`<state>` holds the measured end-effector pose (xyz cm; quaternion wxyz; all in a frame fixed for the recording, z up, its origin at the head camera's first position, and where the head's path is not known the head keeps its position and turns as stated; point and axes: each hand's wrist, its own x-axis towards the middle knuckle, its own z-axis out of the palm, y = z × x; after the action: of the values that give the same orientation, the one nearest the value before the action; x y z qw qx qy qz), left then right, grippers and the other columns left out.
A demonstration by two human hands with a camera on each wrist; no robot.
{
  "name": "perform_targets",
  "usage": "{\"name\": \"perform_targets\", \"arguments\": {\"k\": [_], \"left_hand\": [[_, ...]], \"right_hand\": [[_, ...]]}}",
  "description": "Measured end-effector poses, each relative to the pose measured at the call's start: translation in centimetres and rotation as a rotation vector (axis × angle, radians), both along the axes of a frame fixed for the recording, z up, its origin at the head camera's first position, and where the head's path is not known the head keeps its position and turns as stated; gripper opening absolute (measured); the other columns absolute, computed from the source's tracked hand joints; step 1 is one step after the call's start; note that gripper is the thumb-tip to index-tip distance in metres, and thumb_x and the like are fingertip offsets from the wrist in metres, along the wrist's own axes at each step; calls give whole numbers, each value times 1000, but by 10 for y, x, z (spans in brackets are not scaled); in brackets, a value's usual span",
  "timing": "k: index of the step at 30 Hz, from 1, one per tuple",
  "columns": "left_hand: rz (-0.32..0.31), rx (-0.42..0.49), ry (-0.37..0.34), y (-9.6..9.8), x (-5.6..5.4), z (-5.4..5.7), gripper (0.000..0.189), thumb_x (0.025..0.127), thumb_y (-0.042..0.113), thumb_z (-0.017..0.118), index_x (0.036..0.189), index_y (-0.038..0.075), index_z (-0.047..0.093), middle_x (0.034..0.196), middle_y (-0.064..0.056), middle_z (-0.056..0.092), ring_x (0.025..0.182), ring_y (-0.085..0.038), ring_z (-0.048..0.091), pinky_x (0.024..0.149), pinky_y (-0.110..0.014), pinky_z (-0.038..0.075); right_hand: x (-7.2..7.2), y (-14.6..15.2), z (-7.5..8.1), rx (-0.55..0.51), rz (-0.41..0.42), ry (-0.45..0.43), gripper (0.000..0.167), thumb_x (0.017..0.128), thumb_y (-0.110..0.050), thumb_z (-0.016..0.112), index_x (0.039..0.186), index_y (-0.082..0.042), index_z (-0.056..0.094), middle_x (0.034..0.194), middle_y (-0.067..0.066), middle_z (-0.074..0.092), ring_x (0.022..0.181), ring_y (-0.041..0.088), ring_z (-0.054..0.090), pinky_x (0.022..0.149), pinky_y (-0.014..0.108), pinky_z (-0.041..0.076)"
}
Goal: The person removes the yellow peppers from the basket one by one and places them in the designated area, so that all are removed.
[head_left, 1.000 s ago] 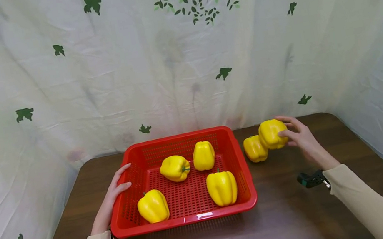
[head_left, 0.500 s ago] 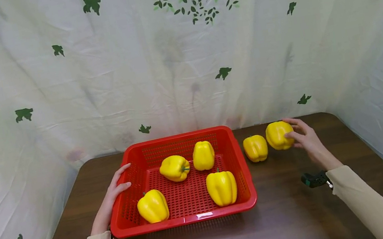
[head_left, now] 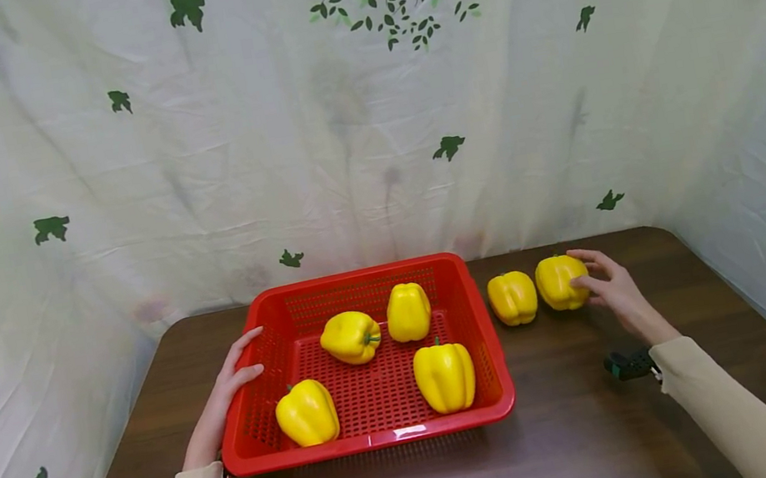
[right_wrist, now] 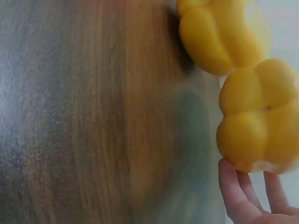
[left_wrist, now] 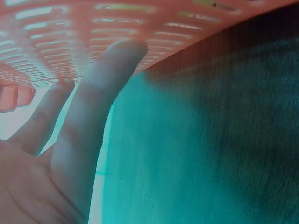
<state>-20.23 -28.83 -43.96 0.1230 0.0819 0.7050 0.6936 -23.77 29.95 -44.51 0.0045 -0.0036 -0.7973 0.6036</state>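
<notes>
In the head view my right hand [head_left: 616,291] pinches a yellow bell pepper [head_left: 559,283] at its right side, fingers behind and thumb in front. Just left of it another yellow bell pepper [head_left: 512,298] stands on the table. The right wrist view shows the held pepper [right_wrist: 261,112] from its lobed end, fingertips against its lower side; whether it bears on the table I cannot tell. My left hand [head_left: 225,388] holds the left rim of a red plastic basket [head_left: 371,442]. Its fingers [left_wrist: 84,116] lie against the slotted outer wall in the left wrist view.
Several yellow bell peppers lie spread in the basket, one of them on its side [head_left: 350,337]. The dark wooden table [head_left: 562,446] ends at the back against a white curtain [head_left: 338,153] with leaf prints. A dark band [head_left: 630,364] circles the right wrist.
My right hand has carried its pepper right and down, from overlapping the neighbouring pepper to a place beside it. The left hand and basket have stayed put.
</notes>
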Motion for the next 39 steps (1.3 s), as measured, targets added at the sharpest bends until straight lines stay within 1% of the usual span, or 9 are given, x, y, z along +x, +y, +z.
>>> {"name": "perform_targets", "arguments": {"k": [6, 13, 19, 23, 26, 31, 34, 36, 39], "left_hand": [[0, 2, -5, -2, -1, -3, 55, 101, 22, 42, 151, 27, 19, 146, -15, 22, 120, -33, 44, 89, -40, 49], [-11, 39, 75, -1, -5, -3, 52, 101, 13, 40, 150, 19, 23, 142, -18, 25, 112, -24, 53, 86, -36, 51], [-6, 19, 22, -2, -3, -4, 55, 101, 18, 43, 150, 26, 20, 144, -16, 24, 115, -27, 49, 87, -40, 50], [-8, 13, 29, -2, -3, -3, 54, 102, 18, 41, 151, 23, 19, 146, -17, 22, 117, -31, 48, 88, -40, 50], [-14, 16, 30, -2, -4, -2, 54, 102, 17, 39, 151, 22, 19, 146, -18, 21, 118, -32, 47, 89, -39, 50], [-10, 4, 7, -2, -2, -2, 55, 101, 21, 42, 151, 26, 19, 147, -14, 21, 120, -33, 43, 90, -38, 49], [-12, 2, 12, -2, -1, -2, 55, 101, 21, 41, 151, 26, 19, 147, -15, 21, 120, -33, 43, 90, -37, 49], [-12, 7, 11, -2, -1, -2, 55, 102, 20, 41, 151, 26, 19, 147, -15, 20, 120, -32, 44, 90, -37, 49], [-13, 16, 26, -2, -2, -2, 54, 102, 18, 40, 151, 23, 19, 146, -16, 22, 117, -28, 47, 88, -37, 50]], "right_hand": [[-4, 0, -5, 15, 9, -30, 56, 98, -21, 54, 146, -3, 31, 143, 26, 28, 117, 35, 38, 83, 31, 48], [-7, -1, -10, 36, 15, -33, 56, 97, -19, 54, 145, -2, 32, 144, 27, 27, 120, 38, 38, 85, 35, 48], [-7, -1, -13, 46, 37, -36, 55, 97, -17, 54, 146, -2, 31, 143, 28, 28, 120, 39, 38, 88, 39, 47], [-7, -2, -12, 70, 53, -44, 57, 97, -20, 54, 147, -4, 31, 140, 28, 28, 118, 40, 39, 91, 42, 45], [-7, -2, -11, 78, 53, -42, 58, 98, -22, 54, 147, -4, 30, 140, 29, 28, 119, 41, 39, 95, 49, 42], [-3, 0, -8, 44, 36, -10, 56, 98, -21, 53, 146, 0, 31, 142, 28, 30, 123, 40, 37, 101, 58, 34], [-1, 1, -4, 35, 24, 22, 54, 98, -19, 53, 144, 1, 33, 141, 27, 32, 120, 35, 39, 101, 56, 35], [0, 2, -1, 26, 16, 48, 52, 98, -17, 53, 143, 2, 34, 140, 27, 34, 116, 29, 42, 100, 44, 41], [1, 2, 2, 6, 4, 98, 48, 98, -14, 53, 140, 3, 38, 135, 23, 38, 109, 18, 46, 90, 25, 47]]}}
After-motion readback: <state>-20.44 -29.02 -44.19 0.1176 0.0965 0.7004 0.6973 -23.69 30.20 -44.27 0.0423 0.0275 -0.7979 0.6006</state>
